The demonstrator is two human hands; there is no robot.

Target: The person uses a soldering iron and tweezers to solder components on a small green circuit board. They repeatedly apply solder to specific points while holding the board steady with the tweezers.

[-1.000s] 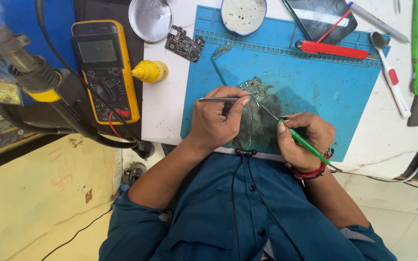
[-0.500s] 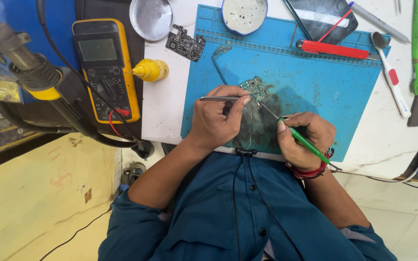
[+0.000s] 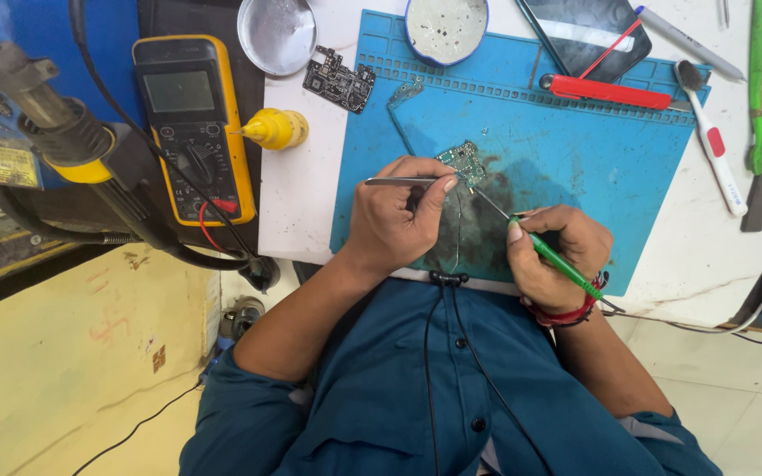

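A small green circuit board [image 3: 462,159] lies on the blue work mat [image 3: 566,141]. My left hand [image 3: 394,216] grips metal tweezers [image 3: 399,182], their tip at the board's near edge. My right hand [image 3: 553,256] holds a green-handled soldering iron [image 3: 557,260], and its thin tip reaches up-left to the same edge of the board. Both hands rest on the mat close to my chest. A thin wire runs down from the board between my hands.
A yellow multimeter [image 3: 189,123], a yellow bottle [image 3: 275,129], a metal dish [image 3: 277,33] and a second dark board [image 3: 339,83] lie at the left. A white bowl [image 3: 445,26], phone [image 3: 586,35], red tool [image 3: 606,92], toothbrush [image 3: 709,132] sit beyond the mat. A hot-air nozzle [image 3: 37,115] juts in from the left.
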